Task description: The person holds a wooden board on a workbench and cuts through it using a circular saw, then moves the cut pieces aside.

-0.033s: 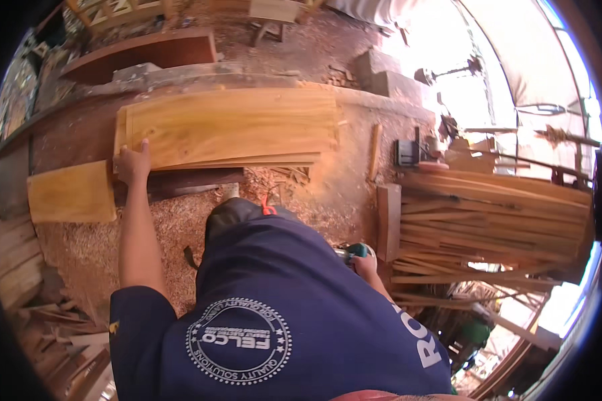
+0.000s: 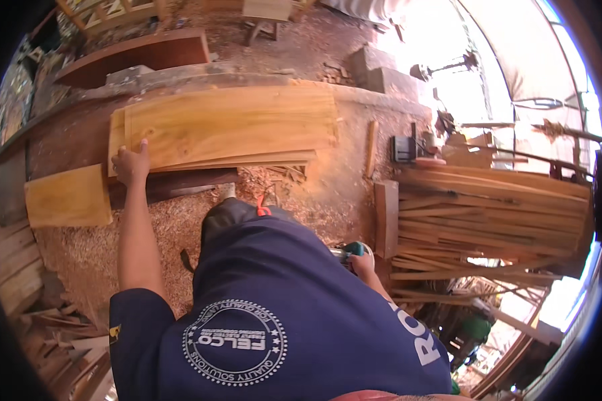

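With twelve o'clock taken as the top of the view, the long yellow board (image 2: pixel 234 123) is laid at eleven o'clock, over other boards (image 2: pixel 267 159) whose edges are exposed along its near side and left end. Its near left corner is touched by the left hand (image 2: pixel 132 164), at about half past nine; the thumb is laid on the upper face, but whether the fingers are curled under the edge cannot be told. The green tool (image 2: pixel 356 250) is gripped by the right hand (image 2: pixel 364 266) between four and five o'clock, well apart from the wood; its working face is not shown. A short board (image 2: pixel 69 196) is set at nine o'clock, just beside the left end of the pile, and the floor is strewn with shavings (image 2: pixel 180 227).

The step in hand can be judged as steadying or squaring the top board, with the tool held back. For the tool to be used, it would have to be carried toward eleven o'clock and the left hand kept out of its path; for the board to be shifted, a firmer hold on its end would be needed.
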A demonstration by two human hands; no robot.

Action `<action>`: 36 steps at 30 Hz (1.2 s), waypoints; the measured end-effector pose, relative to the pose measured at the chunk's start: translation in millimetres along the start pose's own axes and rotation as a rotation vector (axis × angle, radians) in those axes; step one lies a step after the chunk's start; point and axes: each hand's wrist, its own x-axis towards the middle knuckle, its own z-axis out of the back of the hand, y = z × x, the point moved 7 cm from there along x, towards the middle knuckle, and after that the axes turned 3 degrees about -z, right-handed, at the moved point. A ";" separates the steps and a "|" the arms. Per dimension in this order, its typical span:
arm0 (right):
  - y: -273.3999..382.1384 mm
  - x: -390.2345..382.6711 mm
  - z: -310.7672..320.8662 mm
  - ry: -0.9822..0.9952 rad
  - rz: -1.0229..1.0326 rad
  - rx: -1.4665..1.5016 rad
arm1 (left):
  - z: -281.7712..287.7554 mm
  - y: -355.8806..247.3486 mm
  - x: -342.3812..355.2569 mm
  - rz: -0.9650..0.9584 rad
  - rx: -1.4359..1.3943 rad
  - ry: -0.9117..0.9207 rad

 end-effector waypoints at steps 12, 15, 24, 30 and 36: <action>116.3 1.9 53.2 -0.199 0.402 0.210 | -23.0 -107.1 -34.7 -0.262 0.160 -0.159; 152.6 -36.7 72.5 -0.113 0.402 0.532 | -41.3 -136.5 -40.6 -0.111 0.164 -0.113; 253.4 -110.9 92.4 -0.040 0.648 0.668 | -56.6 -143.3 -50.1 -0.101 0.212 -0.294; 282.8 -106.7 68.2 0.002 0.652 0.496 | -59.5 -141.4 -44.1 -0.124 0.233 -0.296; 282.0 -94.0 60.5 0.014 0.721 0.501 | -59.2 -137.6 -46.4 -0.147 0.268 -0.354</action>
